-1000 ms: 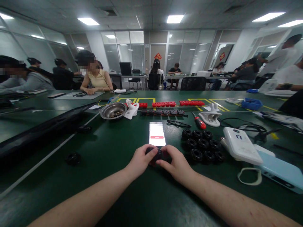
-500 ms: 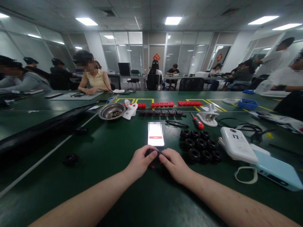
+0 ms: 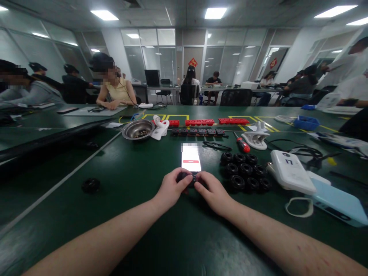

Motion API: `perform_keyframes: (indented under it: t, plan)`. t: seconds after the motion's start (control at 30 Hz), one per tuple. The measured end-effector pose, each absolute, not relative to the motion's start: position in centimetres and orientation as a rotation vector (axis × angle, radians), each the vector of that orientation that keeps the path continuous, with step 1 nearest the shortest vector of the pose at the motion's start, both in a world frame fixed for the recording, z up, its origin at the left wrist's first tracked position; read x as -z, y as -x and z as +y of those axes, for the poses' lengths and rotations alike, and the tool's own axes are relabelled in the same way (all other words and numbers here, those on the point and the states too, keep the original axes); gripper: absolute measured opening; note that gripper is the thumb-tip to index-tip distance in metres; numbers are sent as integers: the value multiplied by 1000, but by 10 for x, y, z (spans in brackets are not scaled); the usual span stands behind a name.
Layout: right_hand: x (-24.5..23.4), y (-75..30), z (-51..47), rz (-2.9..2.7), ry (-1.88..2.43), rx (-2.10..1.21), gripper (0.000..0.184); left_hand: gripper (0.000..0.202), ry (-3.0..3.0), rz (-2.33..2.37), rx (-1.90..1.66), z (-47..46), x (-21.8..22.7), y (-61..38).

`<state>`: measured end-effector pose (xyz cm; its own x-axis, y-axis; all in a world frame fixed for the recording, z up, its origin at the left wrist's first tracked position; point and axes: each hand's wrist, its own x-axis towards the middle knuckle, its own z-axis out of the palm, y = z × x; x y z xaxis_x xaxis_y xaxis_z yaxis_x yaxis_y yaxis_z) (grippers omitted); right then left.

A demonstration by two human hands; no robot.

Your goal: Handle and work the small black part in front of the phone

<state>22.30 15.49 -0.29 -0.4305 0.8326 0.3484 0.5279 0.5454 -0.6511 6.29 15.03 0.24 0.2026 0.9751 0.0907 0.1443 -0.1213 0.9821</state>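
Observation:
My left hand (image 3: pixel 172 187) and my right hand (image 3: pixel 214 191) meet in the middle, both closed around a small black part (image 3: pixel 191 180). Fingers cover most of it, so its full shape is hidden. Directly beyond the fingertips lies a phone (image 3: pixel 191 159) with a lit white screen and a red bar. To the right of my right hand, several black ring-shaped parts (image 3: pixel 245 169) sit grouped in rows. Another black round part (image 3: pixel 91 185) rests alone on the green table (image 3: pixel 138 237), left of my left hand.
Farther back are a metal bowl (image 3: pixel 138 129) holding small brassy pieces, red trays (image 3: pixel 199 122), a row of black parts (image 3: pixel 198 132) and a red screwdriver (image 3: pixel 243 144). A white device (image 3: pixel 292 171) and a light-blue box (image 3: pixel 339 201) stand right. People sit beyond.
The view has tilted slightly downward, so the table contents appear higher. Both hands stay together on the black part, with only slight finger movement.

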Motion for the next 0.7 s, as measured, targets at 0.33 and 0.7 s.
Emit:
perform_keyframes:
  t: [0.33, 0.7]
  plan:
    - [5, -222, 157, -2134, 1157, -540, 25, 32, -1607, 1149, -924, 153, -2, -62]
    - [3, -223, 155, -2131, 1136, -580, 22, 28, -1534, 1125, -1020, 152, -2, -62]
